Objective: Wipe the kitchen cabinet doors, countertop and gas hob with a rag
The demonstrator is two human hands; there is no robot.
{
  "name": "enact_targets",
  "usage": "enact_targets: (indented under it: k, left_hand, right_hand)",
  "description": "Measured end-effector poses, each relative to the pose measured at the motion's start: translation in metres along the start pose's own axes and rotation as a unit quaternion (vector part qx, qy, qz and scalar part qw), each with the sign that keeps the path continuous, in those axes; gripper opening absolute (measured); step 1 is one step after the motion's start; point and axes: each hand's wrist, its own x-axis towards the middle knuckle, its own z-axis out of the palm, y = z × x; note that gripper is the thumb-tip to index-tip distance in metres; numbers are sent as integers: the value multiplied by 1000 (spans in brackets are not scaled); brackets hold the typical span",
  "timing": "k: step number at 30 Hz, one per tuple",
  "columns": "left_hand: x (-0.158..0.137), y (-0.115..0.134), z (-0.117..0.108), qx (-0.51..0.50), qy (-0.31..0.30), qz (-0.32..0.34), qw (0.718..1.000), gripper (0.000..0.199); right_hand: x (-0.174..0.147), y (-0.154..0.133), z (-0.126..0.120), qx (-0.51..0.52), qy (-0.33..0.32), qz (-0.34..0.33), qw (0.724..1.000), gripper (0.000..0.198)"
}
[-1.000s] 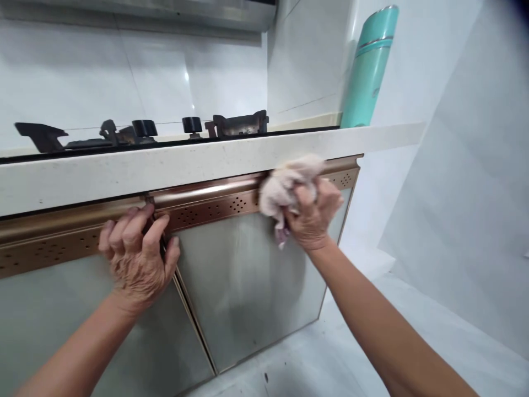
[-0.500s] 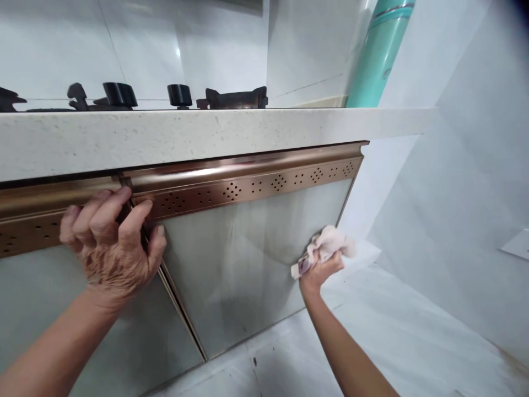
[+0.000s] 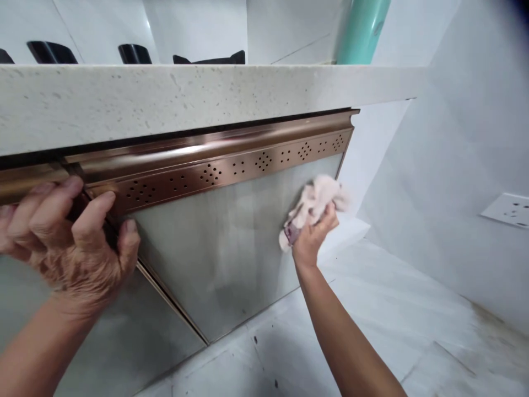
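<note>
My right hand (image 3: 313, 234) grips a pale pinkish cloth (image 3: 318, 196) with a purple patch, bunched against the right side of a glass cabinet door (image 3: 223, 248). The cloth's outer edge is blurred. My left hand (image 3: 78, 237) has its fingers spread and rests on the copper-coloured trim where this door meets the left cabinet door (image 3: 111, 336). Its fingertips lie near the top trim, and its thumb touches the edge of the right door. Along the top of the right door runs a copper strip (image 3: 248, 162) with small punched holes.
A speckled stone countertop (image 3: 206, 96) overhangs the doors. Above it show black knobs (image 3: 134, 53), a dark pan support (image 3: 210, 58) and a turquoise cylinder (image 3: 363, 33). A wall socket plate (image 3: 508, 209) is at the right, over the marbled tile floor (image 3: 372, 309).
The view has tilted down and shifted right, so counter and doors appear higher. My right hand has moved the cloth slightly upward on the door. My left hand stays at the door joint.
</note>
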Motion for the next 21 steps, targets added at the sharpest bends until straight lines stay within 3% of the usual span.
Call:
enact_targets:
  k: [3, 6, 10, 12, 14, 15, 16, 17, 19, 21]
  left_hand:
    - [1, 1, -1, 1, 4, 10, 1000, 71]
    - [2, 3, -3, 9, 6, 13, 1000, 65]
    - [3, 5, -5, 40, -5, 16, 999, 62]
    - [3, 4, -6, 50, -11, 21, 998, 62]
    - [4, 4, -6, 53, -14, 24, 998, 62]
    - [4, 5, -6, 53, -15, 24, 998, 62]
    - [4, 5, -6, 53, -16, 24, 998, 62]
    - [4, 6, -6, 53, -17, 22, 998, 62]
    - [5, 7, -6, 49, -18, 18, 998, 61]
    - [5, 8, -6, 46, -22, 13, 999, 61]
  right_hand:
    - [-29, -56, 20, -26, -18, -227, 973, 56]
    - [-108, -74, 27, -6, -90, -403, 911, 53]
    - [-199, -30, 14, 44, -231, -579, 781, 22]
    - [-213, 2, 5, 63, -269, -607, 745, 10]
    - [-206, 33, -4, 65, -289, -609, 735, 10]
    - [-195, 49, -8, 60, -298, -599, 741, 12]
    - [-180, 64, -13, 47, -305, -565, 765, 13]
    - [-163, 79, -18, 23, -306, -506, 806, 12]
    - [-121, 107, -28, -44, -283, -326, 901, 14]
    - [-79, 130, -36, -109, -221, -186, 951, 31]
